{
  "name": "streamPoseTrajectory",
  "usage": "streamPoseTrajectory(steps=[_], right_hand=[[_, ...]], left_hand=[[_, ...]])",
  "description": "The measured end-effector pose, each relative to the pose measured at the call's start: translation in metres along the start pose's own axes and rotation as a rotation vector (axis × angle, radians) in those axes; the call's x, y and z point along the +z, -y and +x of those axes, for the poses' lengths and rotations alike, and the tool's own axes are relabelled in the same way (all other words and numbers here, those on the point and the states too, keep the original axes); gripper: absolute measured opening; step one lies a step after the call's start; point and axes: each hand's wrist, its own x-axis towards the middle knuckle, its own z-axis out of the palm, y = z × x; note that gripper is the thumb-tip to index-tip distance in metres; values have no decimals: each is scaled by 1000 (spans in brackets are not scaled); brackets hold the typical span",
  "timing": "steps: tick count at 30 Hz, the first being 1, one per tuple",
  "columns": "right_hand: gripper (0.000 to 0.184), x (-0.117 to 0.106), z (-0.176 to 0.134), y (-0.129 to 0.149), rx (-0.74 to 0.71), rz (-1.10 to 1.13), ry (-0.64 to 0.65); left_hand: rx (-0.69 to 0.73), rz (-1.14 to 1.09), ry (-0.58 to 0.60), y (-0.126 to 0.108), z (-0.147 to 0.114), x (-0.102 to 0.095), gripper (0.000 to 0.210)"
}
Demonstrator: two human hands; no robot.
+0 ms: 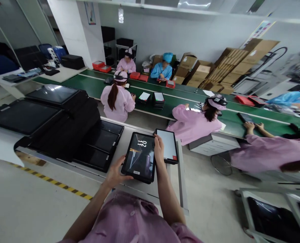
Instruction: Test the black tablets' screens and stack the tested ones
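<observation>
A black tablet (141, 157) with its screen lit, showing a clock reading 02 over 11, is gripped between my two hands above a light grey bench (129, 132). My left hand (116, 173) holds its lower left corner, thumb along the bottom edge. My right hand (159, 148) wraps round its right side. Another tablet (168, 145), with a pale screen and a small red patch at the lower corner, lies just right of my right hand, partly covered by it. To the left of my left hand, a black tray (96, 143) holds dark-screened tablets.
Stacked black trays (38, 111) fill the bench's left side. Beyond the bench, people in pink and blue work along a green conveyor table (89, 81) bearing tablet stacks (158, 99) and red cases (140, 77). Cardboard boxes (198, 72) stand behind. A wheeled cart (250, 216) is at lower right.
</observation>
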Motion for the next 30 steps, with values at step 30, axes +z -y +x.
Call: streamPoseTrajectory(steps=[30], right_hand=[[77, -69, -130, 5, 51, 76, -11]], left_hand=[[-198, -410, -84, -1, 56, 6, 72]])
